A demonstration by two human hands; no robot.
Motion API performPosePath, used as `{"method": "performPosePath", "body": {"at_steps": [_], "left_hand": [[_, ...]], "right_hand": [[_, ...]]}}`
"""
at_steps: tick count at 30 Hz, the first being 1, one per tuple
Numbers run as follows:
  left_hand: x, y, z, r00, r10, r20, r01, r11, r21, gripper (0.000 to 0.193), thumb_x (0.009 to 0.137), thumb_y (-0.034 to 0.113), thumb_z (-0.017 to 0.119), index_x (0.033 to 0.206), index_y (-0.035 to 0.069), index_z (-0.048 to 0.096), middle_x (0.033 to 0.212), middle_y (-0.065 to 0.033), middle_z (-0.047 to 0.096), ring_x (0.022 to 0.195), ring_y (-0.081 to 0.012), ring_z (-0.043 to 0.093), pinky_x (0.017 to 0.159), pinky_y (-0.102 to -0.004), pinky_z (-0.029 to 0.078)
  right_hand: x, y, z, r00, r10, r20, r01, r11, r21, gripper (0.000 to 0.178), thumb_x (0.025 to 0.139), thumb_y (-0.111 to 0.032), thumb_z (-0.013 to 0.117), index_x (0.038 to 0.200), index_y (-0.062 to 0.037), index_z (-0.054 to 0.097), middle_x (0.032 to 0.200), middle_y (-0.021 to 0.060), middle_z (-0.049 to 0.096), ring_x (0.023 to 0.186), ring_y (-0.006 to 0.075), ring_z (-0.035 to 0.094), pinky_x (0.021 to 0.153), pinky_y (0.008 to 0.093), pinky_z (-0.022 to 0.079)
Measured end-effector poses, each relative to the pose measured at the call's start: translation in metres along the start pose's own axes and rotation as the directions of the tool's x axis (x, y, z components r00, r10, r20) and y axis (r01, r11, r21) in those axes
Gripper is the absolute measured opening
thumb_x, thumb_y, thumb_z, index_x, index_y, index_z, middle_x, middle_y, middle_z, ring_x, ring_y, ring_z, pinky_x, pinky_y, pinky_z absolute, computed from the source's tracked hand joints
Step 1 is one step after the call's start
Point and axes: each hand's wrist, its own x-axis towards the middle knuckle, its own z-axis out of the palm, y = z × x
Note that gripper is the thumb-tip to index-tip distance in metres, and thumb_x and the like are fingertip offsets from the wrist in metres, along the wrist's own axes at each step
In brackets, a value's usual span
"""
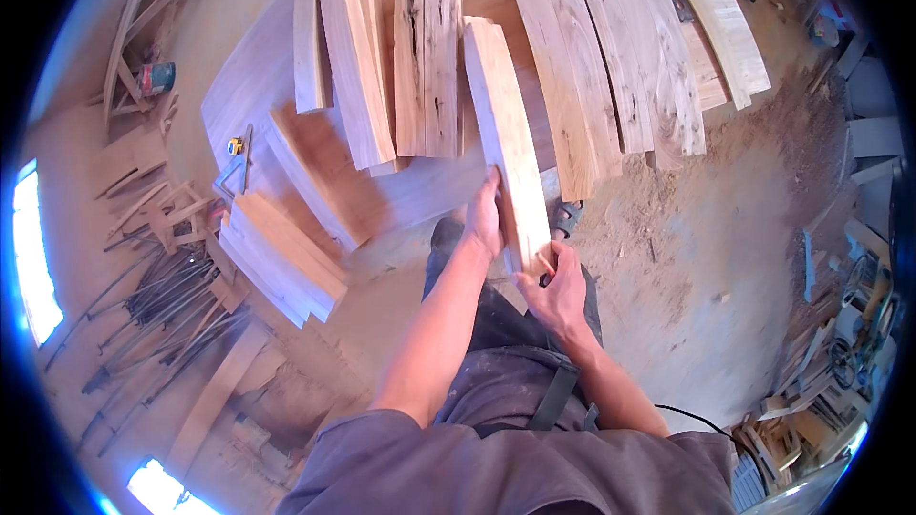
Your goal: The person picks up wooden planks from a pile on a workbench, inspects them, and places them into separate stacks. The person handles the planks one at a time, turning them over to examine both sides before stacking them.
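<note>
A long, thick wooden plank (pixel 509 133) slants away from my body, its near end over my lap and its far end over the table. My left hand (pixel 485 217) grips its left side, thumb along the edge. Around the near end, my right hand (pixel 558 291) is closed, with a small pale piece by its thumb that I cannot make out. To the left of the held plank lies a dark-cracked board (pixel 429 57); to its right lie several wide grained boards (pixel 611 57).
More planks (pixel 358 76) lie on the wooden table (pixel 262 67), with a yellow tape measure (pixel 235 146) and a square (pixel 232 172) at its left. Metal bars (pixel 176 291) are heaped on the left floor. A paint tin (pixel 157 78) stands far left; offcuts (pixel 797 420) crowd the right.
</note>
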Motion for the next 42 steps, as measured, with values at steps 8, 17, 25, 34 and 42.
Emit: {"method": "performPosePath", "body": {"at_steps": [8,17,25,34,42], "left_hand": [[-0.015,0.022,0.011,0.981,-0.142,0.129,0.156,0.982,-0.107,0.066,0.103,0.067,0.035,0.123,0.008,0.059,0.101,-0.0265,0.071,0.073,-0.0427,0.072,0.067,-0.0541,0.062],[-0.002,0.009,0.001,0.973,-0.184,0.142,0.203,0.97,-0.135,0.064,0.101,0.062,0.035,0.12,0.009,0.065,0.108,-0.028,0.071,0.077,-0.0467,0.07,0.062,-0.0553,0.06],[-0.007,0.01,0.01,0.973,-0.106,0.205,0.141,0.976,-0.166,0.065,0.104,0.062,0.033,0.12,0.006,0.063,0.108,-0.0299,0.07,0.078,-0.0437,0.072,0.069,-0.0522,0.062],[-0.012,0.009,0.011,0.976,-0.085,0.202,0.111,0.986,-0.124,0.07,0.104,0.066,0.029,0.127,0.007,0.058,0.111,-0.0305,0.069,0.081,-0.0432,0.073,0.073,-0.0531,0.062],[0.011,-0.008,-0.002,0.999,0.054,-0.01,-0.054,0.994,-0.097,0.07,0.106,0.061,0.035,0.135,0.003,0.058,0.121,-0.0201,0.07,0.107,-0.0356,0.068,0.096,-0.0498,0.055]], "right_hand": [[-0.004,0.004,-0.006,0.929,0.281,0.242,-0.366,0.587,0.722,0.039,0.097,-0.027,0.071,0.124,-0.0005,0.06,0.094,-0.0013,0.058,0.08,0.0079,0.055,0.065,0.0232,0.043],[0.005,0.042,0.008,0.813,0.146,0.563,-0.579,0.292,0.761,0.052,0.102,-0.045,0.053,0.131,-0.0023,0.059,0.1,0.0047,0.069,0.083,0.0154,0.065,0.057,0.0249,0.042],[0.01,0.023,0.006,0.761,0.104,0.641,-0.649,0.085,0.756,0.06,0.109,-0.055,0.036,0.124,-0.0015,0.058,0.098,0.0162,0.071,0.07,0.0237,0.069,0.044,0.027,0.039],[0.008,0.036,0.016,0.759,-0.001,0.652,-0.65,-0.078,0.756,0.058,0.107,-0.053,0.042,0.133,-0.0027,0.053,0.108,0.0248,0.07,0.076,0.0283,0.068,0.048,0.0293,0.044],[-0.007,0.07,0.016,0.841,0.252,0.479,-0.532,0.225,0.816,0.035,0.101,-0.031,0.065,0.125,-0.0056,0.064,0.089,-0.0002,0.065,0.063,0.0085,0.051,0.052,0.023,0.035]]}}
